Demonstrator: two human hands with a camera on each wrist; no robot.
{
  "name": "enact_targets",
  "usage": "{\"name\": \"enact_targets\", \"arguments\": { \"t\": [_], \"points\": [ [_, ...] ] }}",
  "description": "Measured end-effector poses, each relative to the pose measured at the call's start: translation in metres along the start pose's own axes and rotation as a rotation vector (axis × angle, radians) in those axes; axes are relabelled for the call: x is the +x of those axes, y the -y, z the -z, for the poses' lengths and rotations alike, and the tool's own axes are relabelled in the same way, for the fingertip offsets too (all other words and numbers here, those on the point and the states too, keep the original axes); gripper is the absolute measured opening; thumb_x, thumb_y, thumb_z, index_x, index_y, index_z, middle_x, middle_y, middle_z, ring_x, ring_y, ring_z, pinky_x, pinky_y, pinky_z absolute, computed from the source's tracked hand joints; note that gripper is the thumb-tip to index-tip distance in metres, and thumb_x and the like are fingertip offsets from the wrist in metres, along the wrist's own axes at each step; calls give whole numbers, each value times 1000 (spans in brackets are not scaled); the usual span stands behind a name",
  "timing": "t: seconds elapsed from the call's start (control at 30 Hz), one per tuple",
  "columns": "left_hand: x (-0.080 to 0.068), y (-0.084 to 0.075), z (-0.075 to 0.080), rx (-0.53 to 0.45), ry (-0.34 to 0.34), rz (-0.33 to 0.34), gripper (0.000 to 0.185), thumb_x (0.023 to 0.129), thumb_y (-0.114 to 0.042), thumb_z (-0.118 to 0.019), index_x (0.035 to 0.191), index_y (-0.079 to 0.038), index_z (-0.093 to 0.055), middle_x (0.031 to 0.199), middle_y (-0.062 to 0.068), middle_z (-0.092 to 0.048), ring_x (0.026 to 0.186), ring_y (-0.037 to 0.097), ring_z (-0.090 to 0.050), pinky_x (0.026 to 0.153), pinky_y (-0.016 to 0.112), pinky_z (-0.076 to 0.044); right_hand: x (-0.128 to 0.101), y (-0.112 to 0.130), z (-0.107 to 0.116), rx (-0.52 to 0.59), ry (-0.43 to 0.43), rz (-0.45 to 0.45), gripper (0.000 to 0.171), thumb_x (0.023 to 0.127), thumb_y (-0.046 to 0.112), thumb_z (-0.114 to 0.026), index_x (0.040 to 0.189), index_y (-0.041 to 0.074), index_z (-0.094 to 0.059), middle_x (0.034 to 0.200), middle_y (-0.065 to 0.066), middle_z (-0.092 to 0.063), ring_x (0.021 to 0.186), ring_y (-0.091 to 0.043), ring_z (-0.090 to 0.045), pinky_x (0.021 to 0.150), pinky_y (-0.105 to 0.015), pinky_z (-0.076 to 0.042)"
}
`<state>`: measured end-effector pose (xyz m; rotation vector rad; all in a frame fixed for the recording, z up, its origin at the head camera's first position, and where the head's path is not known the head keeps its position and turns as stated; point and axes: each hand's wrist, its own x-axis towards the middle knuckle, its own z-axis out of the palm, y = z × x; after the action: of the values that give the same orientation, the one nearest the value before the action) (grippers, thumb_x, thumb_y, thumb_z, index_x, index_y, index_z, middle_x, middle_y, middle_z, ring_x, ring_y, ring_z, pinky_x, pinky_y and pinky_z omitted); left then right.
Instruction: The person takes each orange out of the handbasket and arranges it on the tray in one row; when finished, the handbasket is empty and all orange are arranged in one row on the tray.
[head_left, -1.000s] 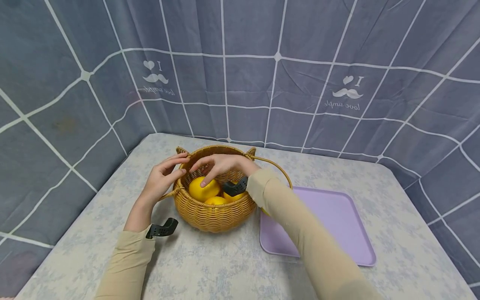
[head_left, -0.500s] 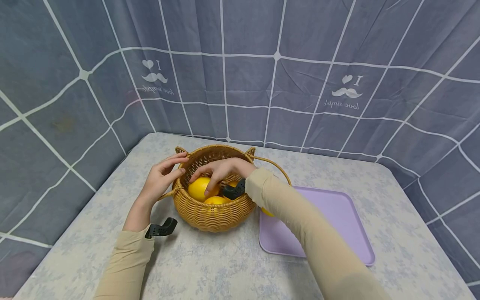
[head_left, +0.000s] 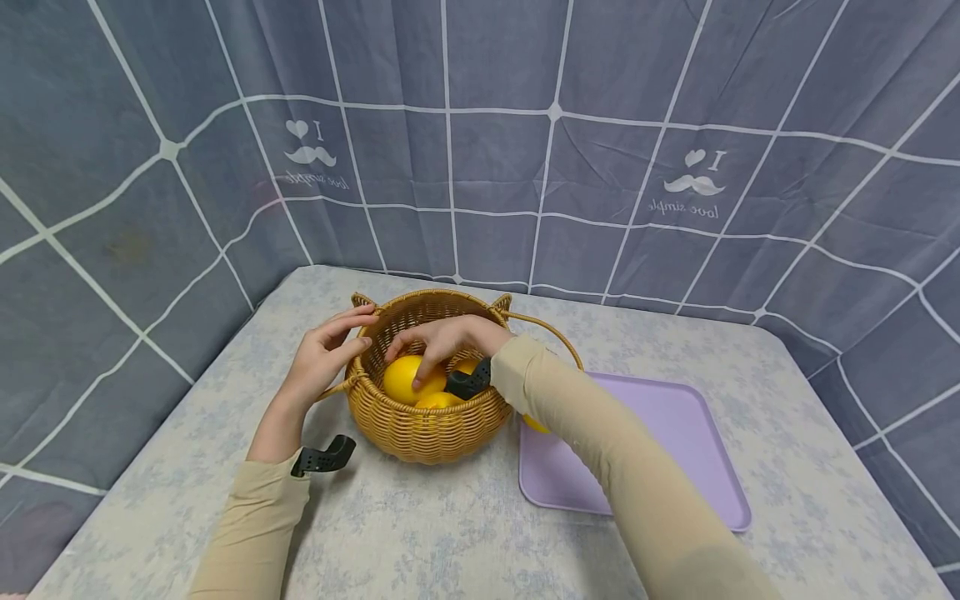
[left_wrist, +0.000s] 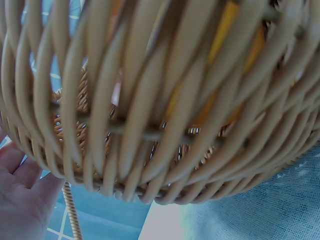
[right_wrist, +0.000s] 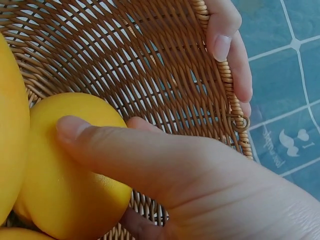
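A cat-eared wicker basket stands on the table with several yellow lemons inside. My left hand grips the basket's left rim, thumb and fingers at the edge. Inside the basket my right hand holds one lemon; in the right wrist view the thumb lies across this lemon and the other fingers go behind it, partly hidden. Another lemon sits at the front, and a further lemon is partly covered by the right wrist's black camera mount. Wicker fills the left wrist view.
To the right of the basket lies a flat lilac tray. A yellow thing at its left edge is mostly hidden by the right sleeve. The basket's handle hangs toward the tray. A grey-blue curtain surrounds the table.
My right hand has lowered into the basket and taken hold of the lemon, which has shifted slightly right. The left hand stays on the rim.
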<state>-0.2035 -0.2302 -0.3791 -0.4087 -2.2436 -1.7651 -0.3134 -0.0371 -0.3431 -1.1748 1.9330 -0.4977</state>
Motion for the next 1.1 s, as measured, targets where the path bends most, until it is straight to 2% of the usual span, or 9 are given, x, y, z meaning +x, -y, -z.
{"name": "enact_targets", "arguments": {
  "t": [0.13, 0.3, 0.53, 0.67, 0.87, 1.1],
  "points": [
    [0, 0, 1, 7, 4, 3, 33, 92, -8, -59, 122, 7, -58, 140, 15, -45, 137, 22, -29, 112, 23, -26, 1, 0, 0, -22, 27, -7, 64, 82, 17, -72, 139, 15, -45, 143, -2, -38, 124, -13, -37, 96, -20, -39],
    [0, -1, 1, 13, 7, 7, 34, 93, -9, -59, 123, 6, -57, 140, 13, -45, 138, 22, -27, 109, 16, -27, 0, 0, -1, 20, 68, -13, 66, 82, 16, -72, 141, 15, -42, 142, -1, -38, 122, -13, -39, 95, -20, -41],
    [-1, -1, 1, 0, 8, 9, 34, 92, -8, -59, 123, 7, -57, 140, 14, -45, 138, 22, -27, 107, 13, -27, 0, 0, -1, 48, 100, 5, 60, 82, 13, -72, 136, 14, -46, 138, 0, -40, 117, -12, -42, 93, -20, -42],
    [-1, -1, 1, 0, 5, 10, 34, 92, -8, -59, 123, 7, -57, 140, 14, -45, 138, 22, -27, 107, 13, -27, -1, 0, 0, 105, 114, 10, 58, 81, 9, -72, 133, 12, -46, 133, 0, -42, 111, -14, -46, 90, -22, -45],
    [-1, -1, 1, 1, 5, 13, 34, 92, -8, -59, 123, 7, -57, 140, 14, -45, 138, 22, -27, 107, 12, -27, -2, -1, 2, 169, 109, 9, 64, 77, 7, -73, 134, 11, -45, 128, -2, -46, 106, -18, -49, 88, -25, -48],
    [-2, -1, 1, 3, 9, 9, 34, 92, -9, -59, 123, 6, -57, 140, 14, -45, 138, 22, -26, 107, 13, -27, -7, -2, 3, 162, 83, 19, 68, 75, 12, -73, 136, 11, -44, 128, 0, -46, 107, -17, -49, 89, -26, -47]
  ]
}}
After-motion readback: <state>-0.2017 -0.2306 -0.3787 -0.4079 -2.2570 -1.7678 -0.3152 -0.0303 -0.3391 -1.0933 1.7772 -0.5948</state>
